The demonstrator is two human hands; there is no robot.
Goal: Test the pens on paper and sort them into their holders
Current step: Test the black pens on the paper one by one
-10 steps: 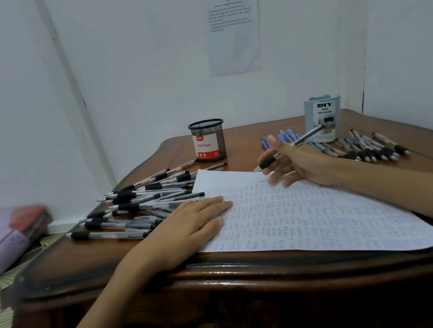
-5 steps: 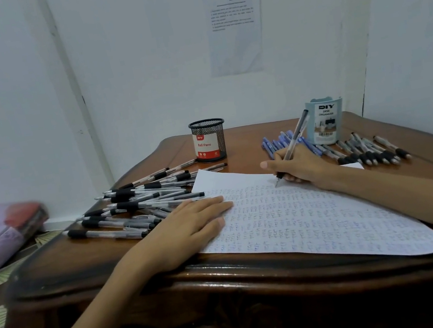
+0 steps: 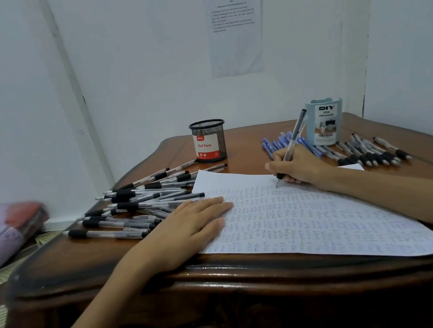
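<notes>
Your right grip (image 3: pixel 299 167) held a pen (image 3: pixel 293 139) tight, with its tip touching the far part of the paper (image 3: pixel 319 218). Your left grip (image 3: pixel 188 225) lay flat and loose on the paper's left edge. The paper lay on the brown surface (image 3: pixel 246 141), beside a pile of black pens (image 3: pixel 136 203).

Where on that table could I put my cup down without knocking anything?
Bare brown wooden table shows between the black mesh pen cup and the pale blue desk organizer, and at the near left corner, before the heap of black-grip pens. Crowded: that heap, the written white sheet mid-table, and the blue pens and black-grip row beside the organizer.
</notes>
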